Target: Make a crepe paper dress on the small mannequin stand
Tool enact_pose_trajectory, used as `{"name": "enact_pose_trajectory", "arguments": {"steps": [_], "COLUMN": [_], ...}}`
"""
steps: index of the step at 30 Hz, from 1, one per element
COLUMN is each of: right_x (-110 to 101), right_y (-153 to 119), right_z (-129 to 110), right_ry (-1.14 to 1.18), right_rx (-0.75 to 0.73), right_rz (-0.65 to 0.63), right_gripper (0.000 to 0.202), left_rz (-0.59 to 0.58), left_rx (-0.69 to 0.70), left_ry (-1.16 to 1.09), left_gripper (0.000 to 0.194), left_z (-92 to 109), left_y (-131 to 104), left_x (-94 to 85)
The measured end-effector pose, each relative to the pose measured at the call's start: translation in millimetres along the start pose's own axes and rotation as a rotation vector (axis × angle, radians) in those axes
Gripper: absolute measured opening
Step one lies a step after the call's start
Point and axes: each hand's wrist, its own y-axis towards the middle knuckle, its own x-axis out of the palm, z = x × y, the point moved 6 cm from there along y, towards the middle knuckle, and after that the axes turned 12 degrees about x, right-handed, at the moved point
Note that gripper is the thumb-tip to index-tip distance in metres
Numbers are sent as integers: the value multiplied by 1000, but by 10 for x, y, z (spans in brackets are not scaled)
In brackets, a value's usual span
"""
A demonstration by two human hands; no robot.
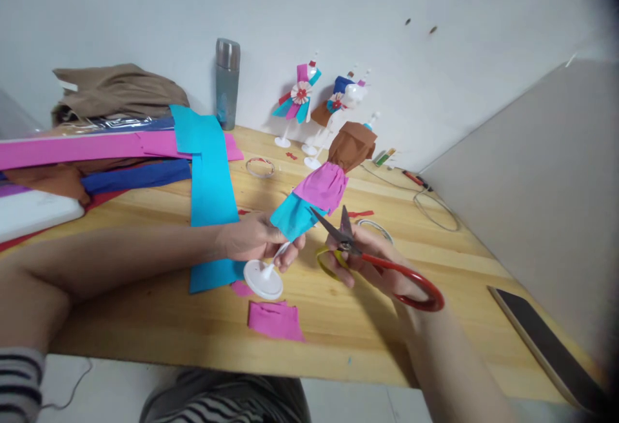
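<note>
Tilted over the table, a miniature dress form (325, 181) wears a brown top, a pink middle layer and a blue lower layer. My left hand (258, 236) is closed around its white stand, just above the round base (264, 279). In my right hand (370, 255) are scissors (411, 284) with red and yellow handles. Their blades are parted, one tip by the blue hem; whether it touches I cannot tell. Beneath my left forearm lies a long blue crepe paper strip (213, 184). A pink paper piece (275, 321) rests near the table's front edge.
Several dressed mini dress forms (300, 94) stand by the wall, near a flask (227, 84). Folded papers and cloth (120, 94) are piled at left. A phone (541, 345) lies at right, a cable (435, 210) behind it. Tape rolls (260, 167) sit on the wooden table (338, 326).
</note>
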Motion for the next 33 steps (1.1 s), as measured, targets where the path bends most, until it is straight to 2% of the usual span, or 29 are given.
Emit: {"name": "enact_pose_trajectory", "arguments": {"steps": [2, 10, 16, 20, 25, 29, 33], "right_x": [0, 33, 2, -3, -20, -76, -132], "right_y": [-1, -3, -8, -51, -95, -144, -204], "right_z": [-29, -117, -28, -47, -86, -33, 29], "right_ry": [-9, 27, 76, 68, 58, 30, 53], "right_rx": [-29, 42, 109, 77, 58, 110, 72], "right_rz": [14, 37, 39, 12, 20, 24, -36], "right_gripper": [64, 67, 60, 61, 59, 60, 65], "left_rz": [-15, -25, -37, -36, -50, -68, -103], "left_rx": [-11, -74, -57, -39, -43, -61, -63], "left_ry": [7, 42, 21, 32, 56, 49, 21], "left_gripper": [33, 40, 37, 31, 38, 34, 33], "left_z": [-2, 6, 25, 15, 8, -10, -39], "left_y": [-5, -46, -29, -34, -44, -42, -37], "left_x": [20, 118, 151, 129, 88, 72, 67]}}
